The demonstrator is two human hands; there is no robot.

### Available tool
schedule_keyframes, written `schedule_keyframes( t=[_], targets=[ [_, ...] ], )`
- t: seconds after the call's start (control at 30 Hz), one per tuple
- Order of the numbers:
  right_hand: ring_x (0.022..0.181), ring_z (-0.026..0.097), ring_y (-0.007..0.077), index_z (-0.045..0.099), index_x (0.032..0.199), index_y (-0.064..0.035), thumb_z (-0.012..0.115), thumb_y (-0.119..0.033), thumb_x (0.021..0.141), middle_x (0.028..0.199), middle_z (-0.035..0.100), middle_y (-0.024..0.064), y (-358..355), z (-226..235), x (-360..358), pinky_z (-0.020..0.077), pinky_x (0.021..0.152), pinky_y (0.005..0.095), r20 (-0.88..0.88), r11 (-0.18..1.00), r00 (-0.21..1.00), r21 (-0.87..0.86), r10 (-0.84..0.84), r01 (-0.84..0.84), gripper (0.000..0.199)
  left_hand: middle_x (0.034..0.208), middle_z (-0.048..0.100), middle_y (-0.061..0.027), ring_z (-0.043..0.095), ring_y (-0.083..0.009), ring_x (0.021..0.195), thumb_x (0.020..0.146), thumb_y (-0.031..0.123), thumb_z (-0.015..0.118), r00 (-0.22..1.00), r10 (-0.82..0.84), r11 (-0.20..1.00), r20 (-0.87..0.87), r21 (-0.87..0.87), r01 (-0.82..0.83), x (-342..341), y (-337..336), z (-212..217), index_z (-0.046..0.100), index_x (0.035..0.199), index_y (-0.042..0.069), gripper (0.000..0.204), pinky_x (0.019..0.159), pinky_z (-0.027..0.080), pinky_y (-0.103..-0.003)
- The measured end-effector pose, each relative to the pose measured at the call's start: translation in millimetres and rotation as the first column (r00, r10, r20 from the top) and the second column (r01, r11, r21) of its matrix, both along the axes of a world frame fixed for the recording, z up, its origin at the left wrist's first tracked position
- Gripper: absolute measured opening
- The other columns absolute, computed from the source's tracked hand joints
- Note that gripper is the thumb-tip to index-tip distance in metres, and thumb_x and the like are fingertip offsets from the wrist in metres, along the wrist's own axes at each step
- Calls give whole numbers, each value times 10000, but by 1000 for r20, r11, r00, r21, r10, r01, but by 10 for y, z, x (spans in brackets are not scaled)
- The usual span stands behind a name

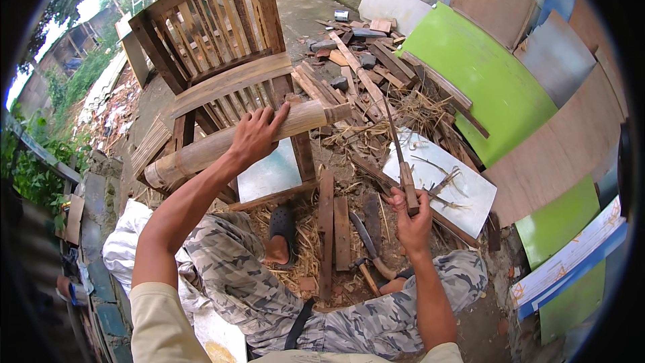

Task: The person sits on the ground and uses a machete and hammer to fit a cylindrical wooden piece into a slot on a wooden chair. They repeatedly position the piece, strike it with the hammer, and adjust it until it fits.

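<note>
Leaning at 11 o'clock, a wooden slatted chair (215, 40) fills the upper left of the view, its seat slats facing the camera. Green panel (484, 81) and brown boards (557, 148) lean along the wall from 1 to 4 o'clock. Scrap wood pile (363, 60) lies at 12 o'clock, with dry straw spread below it. White sheet (463, 188) lies flat at 3 o'clock, a few slivers on it.

Bamboo pole (235, 141) lies across the chair front, tilted, its right end higher, at about 10 o'clock from centre. Left hand (255, 138) rests over the pole with fingers curled across the top, gripping it. Right hand (411, 218) is closed around the wooden handle of a long knife (396, 141), blade pointing up toward 12 o'clock, clear of the pole.

Planks (334, 228) lie on the ground at 6 o'clock between the camouflage-trousered legs. A machete (366, 238) and a hammer (366, 272) lie just beside the planks, near the right knee. Black sandal (282, 225) sits on the left foot.
</note>
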State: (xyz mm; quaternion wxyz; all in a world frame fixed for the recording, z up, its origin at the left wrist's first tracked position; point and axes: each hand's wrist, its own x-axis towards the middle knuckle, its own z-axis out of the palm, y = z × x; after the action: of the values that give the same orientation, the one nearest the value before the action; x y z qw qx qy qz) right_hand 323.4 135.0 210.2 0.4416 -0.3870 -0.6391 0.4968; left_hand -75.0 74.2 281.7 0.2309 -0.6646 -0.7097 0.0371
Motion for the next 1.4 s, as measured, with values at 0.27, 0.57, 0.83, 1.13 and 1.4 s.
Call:
schedule_keyframes(
  t=[0.27,0.57,0.83,1.13,1.4],
  targets=[
    [931,722,168,541,1100,11,675,-340,1004,1111,749,146,4,45,75,568,807,312,23,1000,1000,-25,-16,16,387,1305,540,-200,605,-337,1115,636,299,863,980,186,956,67,-243,-165,358,69,837,265,1596,76,1153,835,548,-421],
    [946,726,190,511,1133,17,660,-341,1012,1130,722,177,-12,65,5,593,826,314,2,992,999,-117,43,-42,406,1396,502,-234,592,-403,1190,656,347,876,965,103,905,243,-425,10,-477,482,1060,201,1632,206,1195,1018,508,-472],
    [930,731,201,483,1142,-1,618,-291,1038,1132,720,189,-159,81,-1,599,793,325,-82,996,993,-24,83,-85,336,1503,382,-308,507,-492,1292,613,412,768,915,164,902,368,-431,12,-636,549,736,89,1645,136,1266,1120,452,-490],
    [806,701,155,475,1105,-6,632,-242,1029,1058,722,170,-305,175,-81,585,723,292,-218,982,957,48,191,-185,294,1518,410,-310,492,-465,1347,867,805,445,783,431,888,448,-365,-280,-370,654,680,382,1553,49,1023,1141,393,-536],
    [673,723,118,572,1053,-2,699,-202,983,812,735,75,-304,382,-614,576,580,269,-157,966,966,190,207,-176,247,1110,679,-265,673,-421,1038,1013,630,365,852,305,933,426,48,-357,-31,823,292,696,1116,-9,727,899,516,-534]
  ],
)
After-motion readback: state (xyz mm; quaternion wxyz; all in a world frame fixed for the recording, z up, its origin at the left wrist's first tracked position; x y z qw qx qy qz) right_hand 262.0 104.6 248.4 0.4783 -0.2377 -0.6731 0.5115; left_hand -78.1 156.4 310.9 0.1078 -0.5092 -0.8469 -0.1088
